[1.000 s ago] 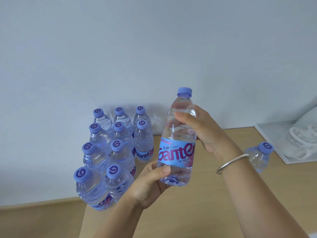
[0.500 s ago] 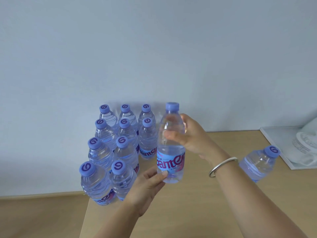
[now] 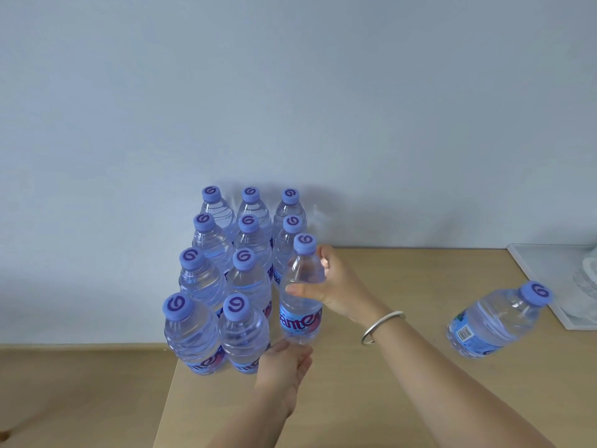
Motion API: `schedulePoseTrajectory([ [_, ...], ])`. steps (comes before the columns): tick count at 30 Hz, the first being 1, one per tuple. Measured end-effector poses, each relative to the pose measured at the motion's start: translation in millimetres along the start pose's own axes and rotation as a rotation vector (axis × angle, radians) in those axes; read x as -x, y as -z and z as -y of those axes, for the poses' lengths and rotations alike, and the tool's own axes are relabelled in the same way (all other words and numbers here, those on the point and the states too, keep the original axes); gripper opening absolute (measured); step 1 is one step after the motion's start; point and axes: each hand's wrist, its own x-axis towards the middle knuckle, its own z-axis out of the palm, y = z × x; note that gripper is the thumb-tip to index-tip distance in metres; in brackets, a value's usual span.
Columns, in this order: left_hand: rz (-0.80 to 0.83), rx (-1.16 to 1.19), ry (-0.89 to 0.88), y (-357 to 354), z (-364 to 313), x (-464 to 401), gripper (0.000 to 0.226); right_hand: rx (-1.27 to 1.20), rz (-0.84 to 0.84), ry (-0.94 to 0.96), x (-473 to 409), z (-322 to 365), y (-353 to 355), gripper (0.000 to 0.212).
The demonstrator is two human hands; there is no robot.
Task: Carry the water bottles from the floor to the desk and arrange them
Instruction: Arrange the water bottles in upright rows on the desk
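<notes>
Several clear water bottles with purple caps (image 3: 226, 279) stand in tidy rows at the desk's (image 3: 387, 399) back left corner against the wall. One more upright bottle (image 3: 302, 305) is at the right side of the group, in its third row. My right hand (image 3: 336, 286) grips its upper body from the right. My left hand (image 3: 284, 363) touches its base from the front. Another bottle (image 3: 497, 321) stands apart on the right of the desk.
A white tray (image 3: 529, 270) with a pale object sits at the desk's far right edge. The wall rises directly behind the bottles. The desk's left edge drops to a tan floor (image 3: 80, 392) beside the front bottles.
Both hands have brought the held bottle down and to the left, from mid-air in front of me to the right side of the standing rows.
</notes>
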Motion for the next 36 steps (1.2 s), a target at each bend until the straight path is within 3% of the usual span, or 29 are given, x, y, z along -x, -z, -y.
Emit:
schedulePoseTrajectory([
  [11,-0.100,0.092,0.042,-9.9,2.7,-9.7,0.022,0.024,0.020,-0.029,-7.1,-13.6,-16.4,0.074],
  [20,-0.130,0.260,0.057,-10.0,5.3,-22.5,0.025,0.006,0.000,0.034,-10.1,-14.0,-15.8,0.057],
  [25,-0.196,0.279,0.037,-16.8,5.6,-24.1,0.024,0.057,-0.016,0.084,-8.6,-15.1,-15.8,0.049],
  [36,-0.201,0.144,-0.043,-28.7,4.0,-30.0,0.044,0.188,0.057,0.202,-9.9,-14.0,-5.2,0.061],
])
